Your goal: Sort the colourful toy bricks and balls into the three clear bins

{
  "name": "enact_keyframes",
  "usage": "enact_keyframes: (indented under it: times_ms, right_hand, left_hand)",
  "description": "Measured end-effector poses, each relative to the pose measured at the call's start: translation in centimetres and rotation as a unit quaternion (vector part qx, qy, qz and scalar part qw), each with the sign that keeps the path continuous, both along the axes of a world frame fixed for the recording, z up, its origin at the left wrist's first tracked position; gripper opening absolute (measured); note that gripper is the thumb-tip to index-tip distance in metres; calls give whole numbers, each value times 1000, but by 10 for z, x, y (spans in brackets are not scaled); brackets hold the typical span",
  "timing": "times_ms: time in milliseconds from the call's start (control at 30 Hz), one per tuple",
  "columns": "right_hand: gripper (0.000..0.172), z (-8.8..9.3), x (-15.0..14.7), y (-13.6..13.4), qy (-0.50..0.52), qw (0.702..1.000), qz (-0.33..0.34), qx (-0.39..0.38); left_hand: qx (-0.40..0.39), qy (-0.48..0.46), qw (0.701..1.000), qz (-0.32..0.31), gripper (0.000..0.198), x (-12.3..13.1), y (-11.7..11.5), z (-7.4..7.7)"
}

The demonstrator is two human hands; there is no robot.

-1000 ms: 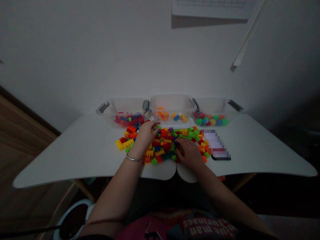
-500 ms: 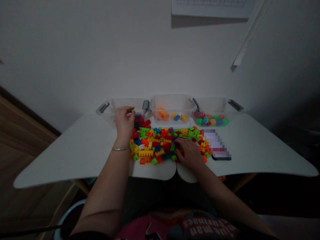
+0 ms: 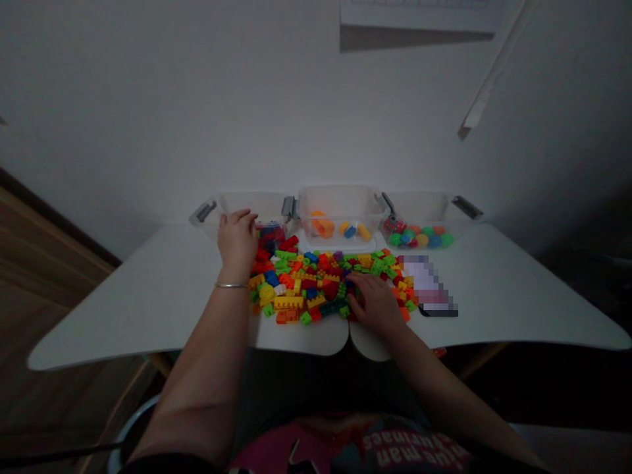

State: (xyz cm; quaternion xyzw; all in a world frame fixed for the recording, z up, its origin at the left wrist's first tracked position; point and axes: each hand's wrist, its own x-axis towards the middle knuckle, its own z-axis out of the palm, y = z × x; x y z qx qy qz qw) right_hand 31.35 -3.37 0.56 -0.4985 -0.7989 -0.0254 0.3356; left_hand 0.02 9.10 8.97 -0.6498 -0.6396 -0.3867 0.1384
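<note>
My left hand (image 3: 238,240), with a bracelet at its wrist, is raised over the front of the left clear bin (image 3: 261,203). Its fingers are apart, and I see nothing held in them. A bit of green shows just below the fingertips. My right hand (image 3: 376,301) lies on the right part of a pile of colourful toy building bricks (image 3: 306,284). Its fingers reach over the bricks, thumb apart, beside a dark green brick (image 3: 333,307); what lies under the palm is hidden. Red and blue pieces (image 3: 270,234) show in the left bin.
A middle clear bin (image 3: 340,201) holds a few orange, yellow and blue pieces. In the right clear bin (image 3: 419,204) are several coloured balls (image 3: 422,238). A phone-like flat thing (image 3: 429,286), blurred out, lies right of the pile. The white table (image 3: 168,283) has a gap at its front.
My left hand has shifted slightly left and lower, and its fingers have parted from the small green piece they held. My right hand stays where it was.
</note>
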Motion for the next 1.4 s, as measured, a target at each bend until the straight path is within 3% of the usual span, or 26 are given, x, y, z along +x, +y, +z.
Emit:
enact_keyframes:
  times_ms: [300, 533, 667, 833, 967, 1167, 1400]
  right_hand:
    - [34, -1, -1, 0, 7, 1000, -3, -5]
    - [35, -1, 0, 0, 8, 1000, 2, 1]
    - [35, 0, 0, 0, 6, 1000, 8, 8]
    - [34, -1, 0, 0, 8, 1000, 2, -2]
    - [34, -1, 0, 0, 9, 1000, 4, -5]
    - [34, -1, 0, 0, 5, 1000, 0, -7]
    - [34, -1, -2, -1, 4, 1000, -1, -9]
  left_hand:
    - [-61, 82, 995, 21, 44, 3, -5, 5]
    - [-80, 37, 996, -24, 44, 1, -2, 6]
    - [-60, 6, 997, -58, 44, 2, -9, 17]
    - [-54, 13, 991, -119, 43, 4, -39, 35]
    - [-155, 77, 976, -133, 37, 5, -63, 38]
    - [-401, 201, 888, -105, 46, 4, -84, 27]
    - [-424, 202, 879, -80, 46, 9, -91, 8]
